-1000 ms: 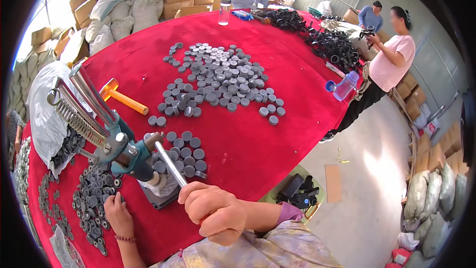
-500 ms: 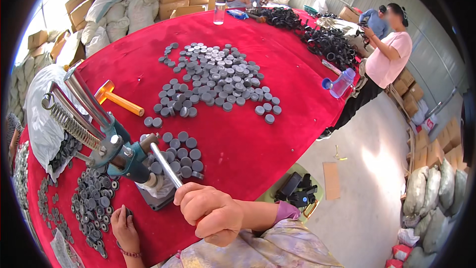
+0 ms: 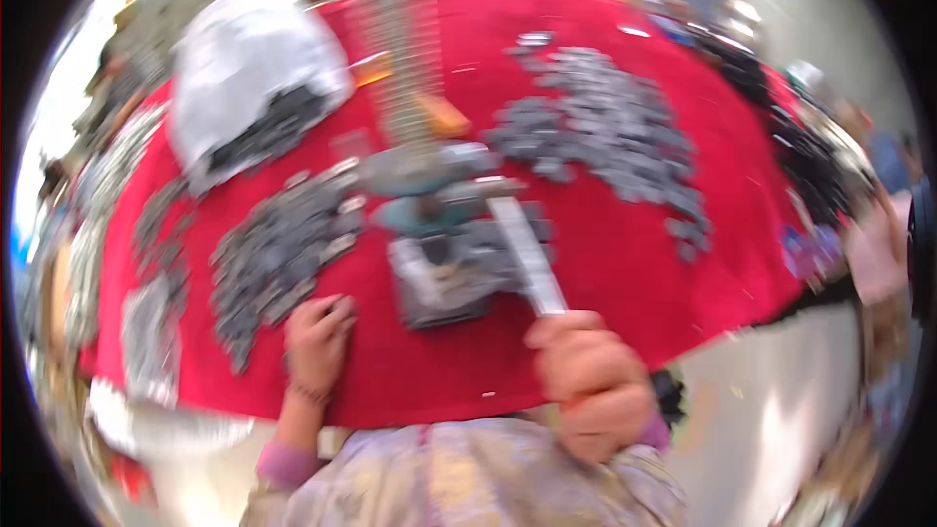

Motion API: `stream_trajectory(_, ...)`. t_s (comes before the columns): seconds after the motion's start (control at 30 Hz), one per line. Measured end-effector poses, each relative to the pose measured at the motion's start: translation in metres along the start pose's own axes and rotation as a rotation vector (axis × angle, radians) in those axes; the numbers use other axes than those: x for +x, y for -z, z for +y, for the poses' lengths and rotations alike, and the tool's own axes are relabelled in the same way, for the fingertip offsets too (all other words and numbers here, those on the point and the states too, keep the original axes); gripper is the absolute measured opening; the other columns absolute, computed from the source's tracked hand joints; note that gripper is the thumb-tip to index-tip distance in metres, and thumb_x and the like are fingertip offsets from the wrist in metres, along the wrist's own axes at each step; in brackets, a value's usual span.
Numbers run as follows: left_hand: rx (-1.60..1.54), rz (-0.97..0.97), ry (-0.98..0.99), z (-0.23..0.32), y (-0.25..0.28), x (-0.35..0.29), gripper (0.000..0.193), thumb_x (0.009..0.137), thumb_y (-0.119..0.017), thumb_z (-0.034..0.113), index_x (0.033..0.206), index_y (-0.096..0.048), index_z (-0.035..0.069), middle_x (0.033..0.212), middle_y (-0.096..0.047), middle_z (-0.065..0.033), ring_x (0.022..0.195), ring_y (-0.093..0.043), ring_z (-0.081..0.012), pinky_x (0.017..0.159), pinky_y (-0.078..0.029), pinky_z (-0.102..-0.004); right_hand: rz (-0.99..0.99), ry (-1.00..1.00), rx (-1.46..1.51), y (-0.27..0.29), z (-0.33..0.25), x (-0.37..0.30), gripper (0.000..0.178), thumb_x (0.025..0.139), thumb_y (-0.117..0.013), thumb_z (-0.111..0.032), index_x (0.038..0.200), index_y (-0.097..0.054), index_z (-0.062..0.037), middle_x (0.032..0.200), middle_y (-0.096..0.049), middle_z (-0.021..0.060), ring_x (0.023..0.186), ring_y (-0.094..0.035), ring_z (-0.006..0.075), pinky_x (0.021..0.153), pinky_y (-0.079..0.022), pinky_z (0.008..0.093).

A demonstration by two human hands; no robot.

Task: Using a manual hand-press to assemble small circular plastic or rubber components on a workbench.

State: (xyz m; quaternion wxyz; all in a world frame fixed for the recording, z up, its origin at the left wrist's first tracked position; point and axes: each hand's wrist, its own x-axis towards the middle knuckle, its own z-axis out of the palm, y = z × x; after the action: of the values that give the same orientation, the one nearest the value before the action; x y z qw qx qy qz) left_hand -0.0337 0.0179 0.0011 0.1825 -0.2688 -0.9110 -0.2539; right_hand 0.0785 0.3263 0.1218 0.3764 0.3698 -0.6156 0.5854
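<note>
My right hand [image 3: 595,385] is closed around the metal lever handle [image 3: 527,259] of a green bench press [image 3: 420,215]. The press stands on the red-covered table [image 3: 410,385], its tall spring smeared by motion. My left hand [image 3: 317,342] rests on the cloth left of the press base [image 3: 444,315], fingers bunched together; blur hides what they hold, if anything. Beside that hand spreads a pile of small dark grey round pieces [image 3: 278,249]. More grey round pieces [image 3: 503,249] lie just right of the press.
A white sack [image 3: 244,49] spills dark pieces at the back left. An orange hammer [image 3: 444,117] lies behind the press. A large group of grey caps [image 3: 615,127] covers the right, beyond it black parts [image 3: 815,166], a purple bottle [image 3: 815,249] and a person in pink [image 3: 878,254].
The view has swung left, so the press now appears near the middle. My right hand still grips the lever. My left hand's fingers look more bunched than before.
</note>
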Motion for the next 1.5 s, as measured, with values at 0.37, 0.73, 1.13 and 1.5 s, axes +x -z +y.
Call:
stream_trajectory(0.37,-0.073,-0.003,0.022,-0.007,-0.003,-0.006,0.036,0.074,-0.079,0.012,0.110,-0.072,0.009,0.105,-0.070,-0.0081,0.096,-0.063,-0.0282,0.088,-0.050,-0.0389,0.149,-0.122,-0.086,-0.015,0.002,0.063,0.033,0.101,-0.047,-0.042,0.090,-0.045,-0.0115,0.077,-0.047,0.0058,0.061,-0.042,0.0164,0.067,-0.043,0.0401)
stream_trajectory(0.73,-0.372,-0.034,0.043,0.067,-0.020,0.063,0.102,0.068,-0.082,0.006,0.154,-0.027,0.007,0.093,-0.069,-0.0107,0.093,-0.065,-0.0270,0.086,-0.052,-0.0376,0.192,-0.351,0.110,0.014,0.041,0.145,0.034,0.102,-0.049,-0.035,0.102,-0.056,-0.0016,0.078,-0.052,0.0093,0.056,-0.042,0.0112,0.059,-0.042,0.0277)
stream_trajectory(1.13,-0.450,0.037,-0.062,0.074,-0.051,0.075,0.103,0.071,-0.080,0.010,0.156,-0.021,0.008,0.096,-0.069,-0.0121,0.092,-0.063,-0.0308,0.084,-0.051,-0.0402,0.244,-0.342,0.093,0.006,0.033,0.139,0.030,0.102,-0.047,-0.031,0.103,-0.055,-0.0021,0.078,-0.052,0.0101,0.056,-0.041,0.0117,0.061,-0.043,0.0292)
stream_trajectory(1.5,-0.536,0.021,-0.010,0.074,-0.048,0.069,0.104,0.070,-0.084,0.014,0.155,-0.024,0.005,0.108,-0.064,-0.0181,0.096,-0.063,-0.0320,0.086,-0.051,-0.0398,0.159,-0.082,-0.072,-0.015,-0.003,0.035,0.025,0.098,-0.052,-0.035,0.088,-0.044,-0.0145,0.076,-0.046,0.0051,0.058,-0.042,0.0160,0.071,-0.043,0.0426)
